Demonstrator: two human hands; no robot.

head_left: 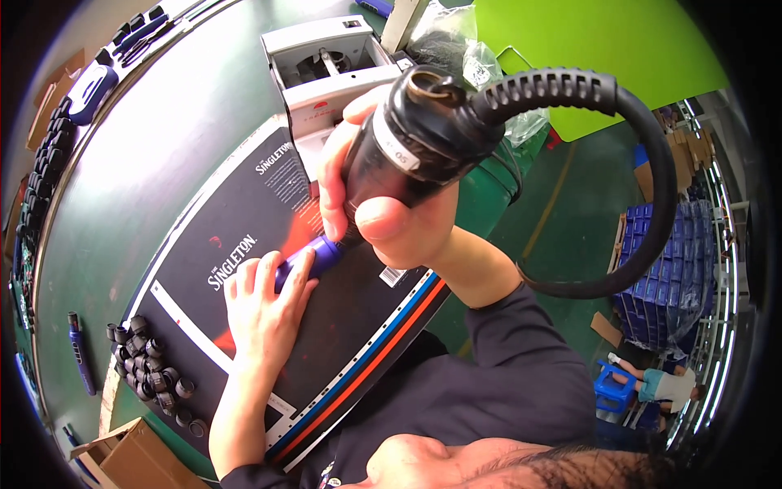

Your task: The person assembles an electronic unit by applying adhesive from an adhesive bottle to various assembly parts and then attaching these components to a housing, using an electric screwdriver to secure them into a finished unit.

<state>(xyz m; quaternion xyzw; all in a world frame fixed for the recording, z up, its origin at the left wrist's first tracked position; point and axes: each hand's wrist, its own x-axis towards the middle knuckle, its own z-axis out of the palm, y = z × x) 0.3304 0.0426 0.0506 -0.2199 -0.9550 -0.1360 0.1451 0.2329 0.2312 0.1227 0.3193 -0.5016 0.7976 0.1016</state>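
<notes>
I have the left hand (273, 301) wrapped over a blue cylinder (320, 254), its fingers across the top, low over the desk (61, 277). The right hand (417, 232) is clamped around a thick black power tool (407, 155), held above and to the right of the cylinder. The two hands are close together; the right fingertips sit right at the cylinder's upper end, but from here I can't tell whether the tool's tip touches it.

From the tool's top, a ribbed black cable (664, 163) loops out to the right. Under both hands I see a dark printed sheet (350, 318) with a blue and orange stripe along its near edge. Just beyond the right hand stands a grey-white machine (301, 106) with an uncovered tray.

Farther left, small black caps (155, 367) lie in a cluster, with a slim blue device (80, 354) beyond them and a cardboard box (142, 460) nearer. Well off to the right, I make out stacked blue boxes (664, 269), a blue stool (612, 387) and another person (669, 387).
</notes>
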